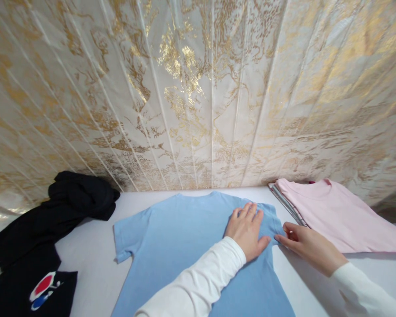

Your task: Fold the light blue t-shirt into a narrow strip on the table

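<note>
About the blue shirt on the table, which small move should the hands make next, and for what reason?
Probably the right hand should draw the sleeve gently outward. Its thumb and finger appear to pinch the hem, the sleeve looks wrinkled, and the left hand lies flat on the blue shirt beside it, so it could hold the cloth.

Black clothing (82, 193), bunched, left; pink garment (339, 215), flat, over grey layers (287, 205), right; gold-patterned backdrop (198, 97), ribbed; bench (94, 257), white.
</note>
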### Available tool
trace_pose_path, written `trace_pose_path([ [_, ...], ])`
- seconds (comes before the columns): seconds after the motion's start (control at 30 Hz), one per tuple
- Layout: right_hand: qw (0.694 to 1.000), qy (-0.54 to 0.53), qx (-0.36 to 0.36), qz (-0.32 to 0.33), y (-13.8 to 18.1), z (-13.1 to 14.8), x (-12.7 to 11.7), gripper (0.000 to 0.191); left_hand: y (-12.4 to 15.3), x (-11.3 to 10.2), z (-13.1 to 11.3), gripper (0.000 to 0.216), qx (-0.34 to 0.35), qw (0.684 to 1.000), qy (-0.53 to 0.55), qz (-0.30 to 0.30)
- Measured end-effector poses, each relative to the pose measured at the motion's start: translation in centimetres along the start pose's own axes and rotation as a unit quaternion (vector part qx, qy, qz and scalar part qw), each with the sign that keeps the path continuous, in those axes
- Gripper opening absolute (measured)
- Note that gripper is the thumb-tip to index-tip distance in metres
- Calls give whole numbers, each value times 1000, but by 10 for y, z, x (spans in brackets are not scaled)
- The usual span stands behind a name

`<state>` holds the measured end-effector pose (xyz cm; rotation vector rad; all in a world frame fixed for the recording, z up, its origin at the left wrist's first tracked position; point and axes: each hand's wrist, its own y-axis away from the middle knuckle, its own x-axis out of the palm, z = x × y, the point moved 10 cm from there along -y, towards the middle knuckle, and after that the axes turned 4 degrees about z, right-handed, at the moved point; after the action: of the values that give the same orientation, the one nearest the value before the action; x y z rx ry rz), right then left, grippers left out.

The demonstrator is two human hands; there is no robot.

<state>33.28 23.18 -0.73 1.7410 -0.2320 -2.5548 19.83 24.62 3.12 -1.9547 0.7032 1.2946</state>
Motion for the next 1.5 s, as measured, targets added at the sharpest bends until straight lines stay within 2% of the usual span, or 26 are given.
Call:
trace_pose_path([
  [0.1,998,-54,-25,-30,3,3,-12,29,2,9,-4,61,-1,1000,7,17],
  [0.23,977,-109,-83,-165,13,24,-48,43,2,15,-3,72,-11,1000,9,28],
  [0.33,958,-144,-143,-200,12,51,-47,41,0,16,-1,73,-18,999,3,34],
  [0.43,954,-148,-175,-193,-4,66,-25,42,-2,16,1,78,-24,999,0,33],
  [0.53,957,-116,-175,-198,-22,58,-5,45,-2,15,3,89,-35,999,9,20],
  [0.67,962,11,-162,-218,-31,40,4,47,-2,14,11,99,-59,998,36,13],
  [0.8,958,151,-138,-199,-29,39,13,53,-3,13,27,108,-76,996,39,29],
  [0.93,958,209,-83,-179,-27,38,17,59,-4,10,45,111,-79,995,18,49],
  [1.07,961,221,-47,-162,-30,33,14,63,-4,7,60,102,-97,994,-19,54],
  [1.2,967,216,-26,-135,-34,26,12,65,-2,4,65,77,-101,993,-51,22],
  [1.33,968,220,-10,-123,-36,24,11,66,-2,5,68,68,-97,994,-52,11],
  [1.43,966,231,-1,-118,-37,24,11,67,-2,-3,65,66,-87,995,-46,-1],
  [1.5,964,236,-3,-120,-37,24,11,67,-1,-12,53,59,-59,997,-39,-8],
])
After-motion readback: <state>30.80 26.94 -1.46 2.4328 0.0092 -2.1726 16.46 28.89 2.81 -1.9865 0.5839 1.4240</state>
